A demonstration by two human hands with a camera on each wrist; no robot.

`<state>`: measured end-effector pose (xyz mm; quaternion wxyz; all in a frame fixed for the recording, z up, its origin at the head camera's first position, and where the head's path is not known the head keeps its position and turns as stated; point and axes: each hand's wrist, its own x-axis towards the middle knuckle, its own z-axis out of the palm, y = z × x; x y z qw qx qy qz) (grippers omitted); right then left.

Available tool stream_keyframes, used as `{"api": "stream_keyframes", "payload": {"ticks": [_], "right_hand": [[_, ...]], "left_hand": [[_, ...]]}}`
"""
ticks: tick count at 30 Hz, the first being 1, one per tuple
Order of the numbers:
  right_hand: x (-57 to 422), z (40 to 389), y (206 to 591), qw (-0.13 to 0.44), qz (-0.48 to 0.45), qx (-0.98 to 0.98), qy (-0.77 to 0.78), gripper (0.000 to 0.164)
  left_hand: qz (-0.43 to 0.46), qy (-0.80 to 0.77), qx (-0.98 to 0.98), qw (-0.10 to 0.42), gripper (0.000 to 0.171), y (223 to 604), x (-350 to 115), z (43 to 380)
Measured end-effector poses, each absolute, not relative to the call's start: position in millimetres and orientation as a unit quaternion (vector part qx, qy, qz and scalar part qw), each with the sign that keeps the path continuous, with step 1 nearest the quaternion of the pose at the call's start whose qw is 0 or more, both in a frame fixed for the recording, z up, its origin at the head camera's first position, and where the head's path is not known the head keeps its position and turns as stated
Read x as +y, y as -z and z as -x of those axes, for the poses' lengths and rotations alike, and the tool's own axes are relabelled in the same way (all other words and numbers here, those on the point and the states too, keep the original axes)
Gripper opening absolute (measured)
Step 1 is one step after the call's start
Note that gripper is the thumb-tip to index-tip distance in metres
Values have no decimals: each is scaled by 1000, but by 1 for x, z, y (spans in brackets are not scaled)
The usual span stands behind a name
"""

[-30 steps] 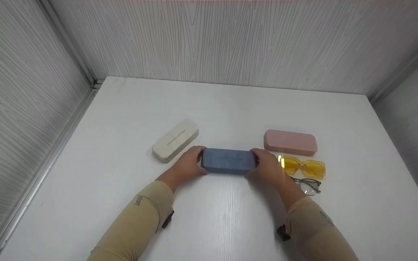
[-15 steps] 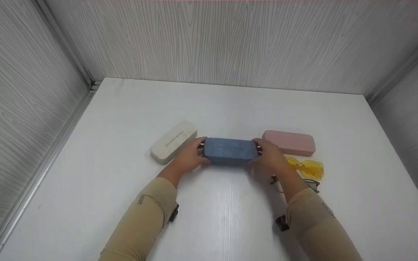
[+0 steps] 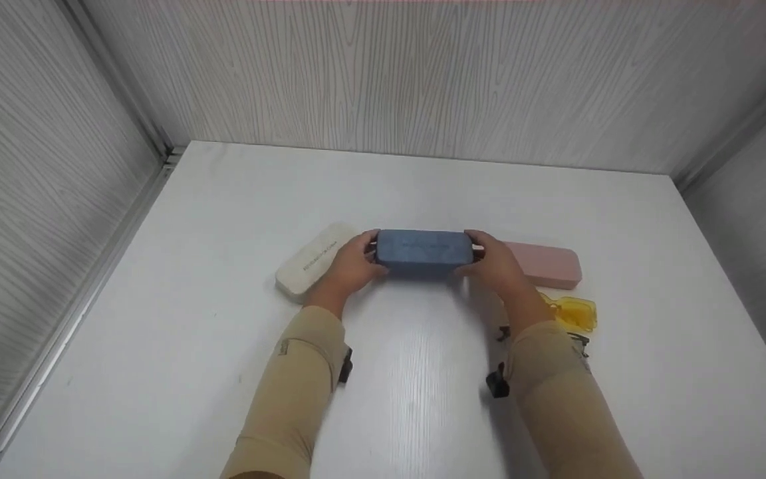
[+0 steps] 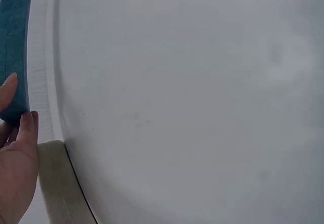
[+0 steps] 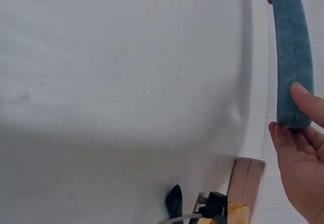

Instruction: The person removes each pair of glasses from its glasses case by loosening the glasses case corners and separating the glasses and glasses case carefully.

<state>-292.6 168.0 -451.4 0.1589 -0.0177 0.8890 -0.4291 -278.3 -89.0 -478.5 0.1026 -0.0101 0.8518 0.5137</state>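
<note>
Both hands hold a blue glasses case (image 3: 425, 247) by its two short ends, long side across the head view. My left hand (image 3: 353, 263) grips the left end, thumb on the near side and fingers on the far side. The right end is gripped the same way by my right hand (image 3: 497, 266). In the wrist views the closed blue case (image 5: 293, 52) appears raised off the table. A cream glasses case (image 3: 308, 267) with lettering lies beside the left hand, partly covered by it. Behind the right hand lies a pink glasses case (image 3: 549, 265), its left part hidden.
Yellow sunglasses (image 3: 576, 314) lie near the pink case, partly under the right forearm. Dark-framed glasses (image 3: 579, 340) are mostly hidden by the right sleeve. The white table (image 3: 237, 186) meets grey wood-grain panels (image 3: 396, 80) at the back and sides.
Both hands have carried the blue case away from the person, toward the back of the table. The right arm now covers more of both pairs of glasses.
</note>
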Motion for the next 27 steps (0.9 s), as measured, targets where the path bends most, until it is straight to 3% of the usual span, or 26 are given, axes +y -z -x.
{"api": "stream_keyframes", "payload": {"ticks": [27], "right_hand": [[158, 285, 472, 193, -53, 856, 477, 77]], "left_hand": [[33, -509, 852, 117, 78, 501, -93, 282]]}}
